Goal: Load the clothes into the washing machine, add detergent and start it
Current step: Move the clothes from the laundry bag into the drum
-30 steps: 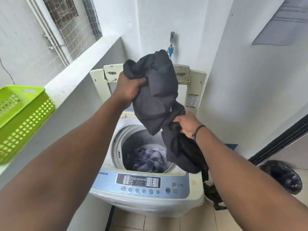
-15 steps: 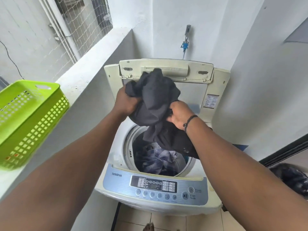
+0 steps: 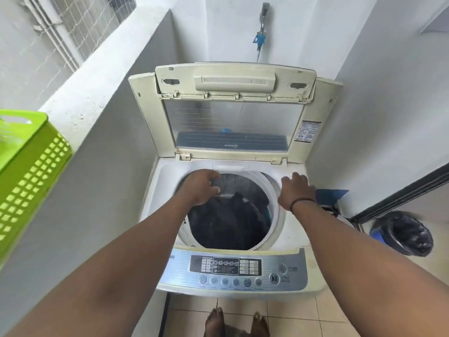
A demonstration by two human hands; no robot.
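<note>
- The washing machine (image 3: 233,239) fills the middle of the frame, its lid (image 3: 233,105) standing upright at the back
- Dark clothes (image 3: 230,222) lie inside the drum, low in the round opening at centre frame; a bit of teal cloth shows at the right edge of the pile
- The left hand (image 3: 201,186) hangs over the upper left of the drum opening, fingers loosely curled, holding nothing
- The right hand (image 3: 295,188) rests at the upper right of the opening, fingers spread flat on the white rim (image 3: 274,203), grasping nothing
- The control panel (image 3: 233,271) runs across the lower centre of the frame
- A green basket (image 3: 29,171) sits on the ledge at the left edge
- A dark bin (image 3: 405,234) stands on the floor at lower right
- Bare toes (image 3: 237,322) show on the tiles at the bottom centre
</note>
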